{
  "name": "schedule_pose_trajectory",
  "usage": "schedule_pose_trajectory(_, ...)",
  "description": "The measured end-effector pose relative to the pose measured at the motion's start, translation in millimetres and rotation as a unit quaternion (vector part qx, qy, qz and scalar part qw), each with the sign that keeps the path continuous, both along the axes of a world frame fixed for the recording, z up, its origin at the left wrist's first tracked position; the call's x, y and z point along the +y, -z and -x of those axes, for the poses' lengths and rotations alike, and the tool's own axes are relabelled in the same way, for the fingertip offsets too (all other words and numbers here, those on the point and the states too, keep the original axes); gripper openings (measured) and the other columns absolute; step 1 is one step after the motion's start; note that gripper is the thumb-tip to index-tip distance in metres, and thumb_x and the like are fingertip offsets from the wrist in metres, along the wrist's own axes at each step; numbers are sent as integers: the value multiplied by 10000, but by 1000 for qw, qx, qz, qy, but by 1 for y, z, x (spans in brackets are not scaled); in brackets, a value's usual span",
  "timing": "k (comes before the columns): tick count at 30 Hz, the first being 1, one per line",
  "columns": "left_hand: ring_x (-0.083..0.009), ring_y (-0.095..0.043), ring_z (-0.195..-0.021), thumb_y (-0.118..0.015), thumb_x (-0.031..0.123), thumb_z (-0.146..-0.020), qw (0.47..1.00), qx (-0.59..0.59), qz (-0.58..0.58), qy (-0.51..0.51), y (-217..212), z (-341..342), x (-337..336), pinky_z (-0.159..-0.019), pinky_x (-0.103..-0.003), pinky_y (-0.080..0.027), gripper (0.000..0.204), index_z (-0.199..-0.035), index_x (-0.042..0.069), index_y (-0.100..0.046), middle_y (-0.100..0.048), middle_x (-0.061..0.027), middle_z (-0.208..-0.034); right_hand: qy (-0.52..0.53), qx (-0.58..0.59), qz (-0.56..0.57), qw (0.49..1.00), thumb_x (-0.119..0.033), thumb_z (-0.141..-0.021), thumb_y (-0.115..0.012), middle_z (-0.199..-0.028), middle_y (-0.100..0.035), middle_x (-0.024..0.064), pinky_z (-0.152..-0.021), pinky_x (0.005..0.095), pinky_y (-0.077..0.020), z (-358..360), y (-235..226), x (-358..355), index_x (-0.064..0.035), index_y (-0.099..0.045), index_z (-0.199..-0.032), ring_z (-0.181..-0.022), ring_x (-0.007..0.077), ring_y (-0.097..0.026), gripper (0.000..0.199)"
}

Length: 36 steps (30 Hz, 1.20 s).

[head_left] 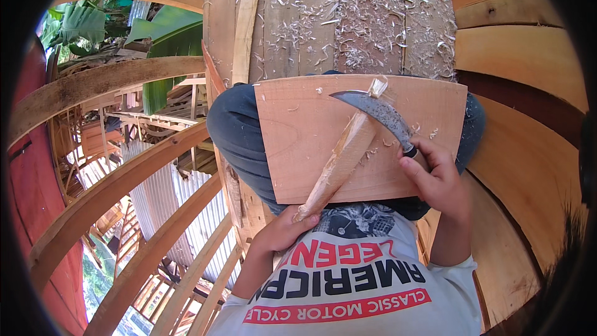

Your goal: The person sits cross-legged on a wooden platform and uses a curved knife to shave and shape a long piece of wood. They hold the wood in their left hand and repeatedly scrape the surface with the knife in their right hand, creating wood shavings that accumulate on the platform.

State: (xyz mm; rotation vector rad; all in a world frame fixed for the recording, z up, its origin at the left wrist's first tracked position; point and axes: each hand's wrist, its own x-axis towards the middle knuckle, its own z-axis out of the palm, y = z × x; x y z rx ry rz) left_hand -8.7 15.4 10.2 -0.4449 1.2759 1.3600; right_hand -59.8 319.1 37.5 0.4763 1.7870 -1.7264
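My left hand (283, 231) is clenched around the near end of the wooden stick (339, 165), just below the near edge of the flat board (298, 143) that lies across my knees. The stick slants up over the board, its far tip close to the board's far edge. My right hand (438, 180), at the board's right side, grips the handle of the curved knife (376, 109), whose blade arcs across the stick's tip, where a curl of wood lifts. To do this well, I judge, I keep the stick pressed onto the board, take thin strokes away from my holding hand, and turn the stick between cuts. Beyond the board's far edge, shavings (367, 25) litter the planks (292, 18)
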Motion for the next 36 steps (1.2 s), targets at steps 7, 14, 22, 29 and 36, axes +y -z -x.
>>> schedule_pose_trajectory(7,-111,-535,-895,-569,335,-915,1000,-4,-6,-10,-2,3,3,-812,-257,-435,417,-1090,-44,-562,-616,-61,-952,55,-9,-9,998,-101,-862,-612,-788,-577,12,-677,219,-419,-4,2,-10,30,-595,-1022,-757,60,-495,207)
schedule_pose_trajectory(14,-107,-542,-865,-564,336,-919,1000,-7,13,24,-2,5,0,-784,-257,-445,413,-1090,-40,-564,-621,-55,-915,-23,-27,37,999,-110,-866,-615,-764,-559,-5,-653,208,-412,-6,-4,-7,42,-596,-1013,-730,45,-472,213)
schedule_pose_trajectory(22,-98,-538,-816,-566,341,-919,1000,10,-15,5,-2,4,1,-739,-250,-455,407,-1045,-45,-575,-616,-49,-879,-112,72,61,989,-137,-876,-615,-776,-607,28,-651,197,-422,-18,8,-12,54,-597,-1001,-755,36,-510,228)
schedule_pose_trajectory(29,-112,-544,-852,-565,343,-916,999,22,-14,41,5,-4,-5,-771,-267,-454,423,-1070,-51,-574,-623,-64,-896,91,0,1,996,-169,-925,-533,-564,-481,-23,-364,198,-313,-14,-5,3,-32,-531,-899,-410,38,-399,139)
schedule_pose_trajectory(36,-126,-553,-853,-572,332,-910,999,-2,-5,42,-2,2,-4,-781,-271,-453,418,-1094,-44,-562,-624,-81,-939,290,79,-6,954,-147,-900,-572,-558,-473,-8,-361,198,-306,-6,-9,23,-31,-523,-897,-384,31,-387,125)
